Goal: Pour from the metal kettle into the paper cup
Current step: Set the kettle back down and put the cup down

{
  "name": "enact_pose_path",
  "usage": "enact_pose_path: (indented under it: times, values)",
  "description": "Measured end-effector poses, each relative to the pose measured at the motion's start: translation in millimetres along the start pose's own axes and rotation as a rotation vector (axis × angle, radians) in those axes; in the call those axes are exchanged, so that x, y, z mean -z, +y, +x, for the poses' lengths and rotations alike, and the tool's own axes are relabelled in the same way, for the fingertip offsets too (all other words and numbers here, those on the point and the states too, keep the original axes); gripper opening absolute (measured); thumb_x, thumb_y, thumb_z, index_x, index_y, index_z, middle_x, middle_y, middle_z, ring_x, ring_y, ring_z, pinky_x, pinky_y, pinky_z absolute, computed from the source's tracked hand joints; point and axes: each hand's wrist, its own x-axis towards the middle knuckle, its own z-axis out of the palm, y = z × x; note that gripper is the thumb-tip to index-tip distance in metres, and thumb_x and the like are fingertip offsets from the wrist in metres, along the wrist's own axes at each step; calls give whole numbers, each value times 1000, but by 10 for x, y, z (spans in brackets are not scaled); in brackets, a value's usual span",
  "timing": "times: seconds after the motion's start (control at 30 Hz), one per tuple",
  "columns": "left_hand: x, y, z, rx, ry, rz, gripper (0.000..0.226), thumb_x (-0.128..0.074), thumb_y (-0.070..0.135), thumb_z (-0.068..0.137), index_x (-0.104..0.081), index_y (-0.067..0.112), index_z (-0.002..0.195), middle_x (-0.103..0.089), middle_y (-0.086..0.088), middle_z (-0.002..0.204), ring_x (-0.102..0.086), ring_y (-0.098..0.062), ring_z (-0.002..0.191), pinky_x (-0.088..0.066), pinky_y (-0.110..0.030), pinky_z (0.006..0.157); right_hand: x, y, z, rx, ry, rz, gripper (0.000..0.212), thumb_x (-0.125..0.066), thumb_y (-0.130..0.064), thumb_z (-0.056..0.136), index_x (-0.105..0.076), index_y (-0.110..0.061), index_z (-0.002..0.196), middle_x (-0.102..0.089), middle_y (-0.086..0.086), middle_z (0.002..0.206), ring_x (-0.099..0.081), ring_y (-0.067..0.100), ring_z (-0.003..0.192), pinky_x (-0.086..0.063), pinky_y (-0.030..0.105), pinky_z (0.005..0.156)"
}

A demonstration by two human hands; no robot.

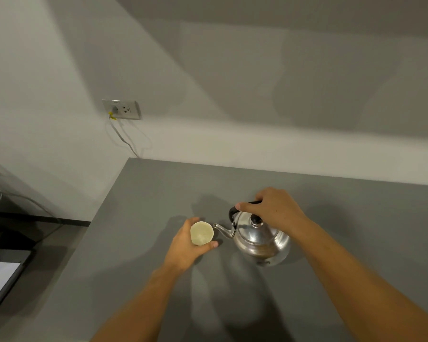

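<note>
Head view, only one: right hand (274,209) clamped over the black handle (234,213) of the metal kettle (260,239), fingers wrapped from above, thumb pointing left along the arch. Kettle looks slightly tipped toward the left, spout (223,229) aimed at the paper cup (202,233); cannot tell whether its base is touching the grey surface (356,230) or just lifted, shadow under it is ambiguous. Lid knob (256,220) in place, lid seated. Left hand (190,245) closed around the paper cup from the left and near side, thumb across the front wall, fingers behind, likely steadying it so a light cup doesn't slide or tip when liquid hits. Cup upright, on the surface, rim open to camera, inside pale; no visible stream, fill level not readable. Spout tip just beside the cup rim on its right, not over the opening. Judgement: pre-pour, kettle lined up, tilt barely begun; next needs spout brought over the rim, then more tilt. Risk: spout short of the rim means spill on the surface or on the left thumb. Wall outlet (121,109) with cord (124,139) far back left, well apart, irrelevant.
</note>
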Motion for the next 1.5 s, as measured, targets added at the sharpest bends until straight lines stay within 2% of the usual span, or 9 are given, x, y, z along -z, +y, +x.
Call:
enact_pose_path:
  times: [0.13,0.3,0.5,0.63,0.83,1.0,1.2,1.37,1.5]
  values:
    - [28,108,64,-33,29,49,69,-71,76,69,-54,42,127,-62,22,120,-61,0,109,-47,-24,90,106,156,35,-19,34,63,62,-73,-71,70,-53,-14,55,-47,-8,40,-42,7,39,-31,24,45]
    - [15,244,309,-65,60,94,37,-59,61,91,-64,35,117,-67,14,121,-61,-5,116,-45,-25,95,264,383,171,-53,60,105,62,-72,-72,71,-48,-17,51,-42,-10,34,-38,4,33,-29,22,43]
    - [33,453,793,-72,84,185,36,-49,56,99,-71,29,110,-72,10,107,-63,-9,103,-44,-26,87,543,645,548,-86,105,195,67,-62,-74,80,-44,-14,56,-41,-1,48,-39,15,45,-34,30,50]
    - [-132,681,1604,-41,59,250,32,-48,56,99,-68,32,95,-71,9,83,-65,-16,83,-45,-26,69,756,966,1336,-211,210,245,67,-55,-61,91,-36,-14,48,-36,-6,37,-38,17,43,-35,31,50]
    - [-142,869,2023,-56,79,261,41,-48,55,100,-71,22,107,-71,6,90,-62,-14,87,-43,-29,77,863,1080,1879,-282,230,253,43,-57,-31,83,-45,-12,47,-42,2,44,-38,20,46,-32,31,48]
    - [-114,936,2021,-58,82,241,43,-48,56,99,-71,21,107,-74,1,94,-66,-20,92,-45,-31,79,805,1013,2092,-293,247,320,41,-56,-28,82,-49,-14,45,-51,0,47,-43,18,47,-33,29,49]
    - [-186,990,1913,-59,72,178,39,-51,53,99,-71,20,106,-74,2,97,-67,-17,94,-46,-30,83,702,1007,2221,-317,249,352,37,-55,-28,84,-58,-12,51,-58,4,54,-47,19,50,-35,29,50]
    - [-201,999,1923,-48,67,178,36,-51,49,101,-71,19,106,-75,2,98,-68,-19,97,-46,-30,84,613,1013,2342,-307,221,323,34,-55,-28,85,-66,-5,63,-52,5,52,-46,20,51,-36,30,51]
    - [-203,1011,1927,-60,70,194,38,-51,48,101,-71,17,110,-76,-1,104,-68,-20,101,-49,-32,90,559,1080,2379,-311,217,318,33,-56,-26,85,-66,-6,61,-50,0,45,-45,18,48,-35,29,49]
